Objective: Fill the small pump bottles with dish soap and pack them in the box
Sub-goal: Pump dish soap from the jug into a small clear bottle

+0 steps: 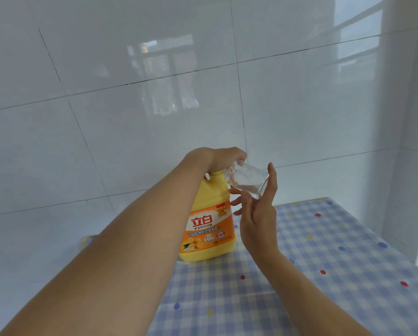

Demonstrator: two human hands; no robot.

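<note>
Near the far left corner of the blue-checked, dotted table (324, 263), which step is this? (desk)

Filling. The left hand (217, 157) curls over the top of the upright yellow plastic dish-soap jug (208, 229), hiding its pump. The right hand (259, 214) pinches a small clear square bottle (248, 179), tilted in mid-air with its neck at the jug's top. Next, I judge: align neck with spout, then press. (photographer)

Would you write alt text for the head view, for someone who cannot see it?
A left hand grips the top of a yellow dish soap jug while the right hand holds a small clear bottle tilted toward it. The jug stands on a blue checked tablecloth by a tiled wall.
</note>
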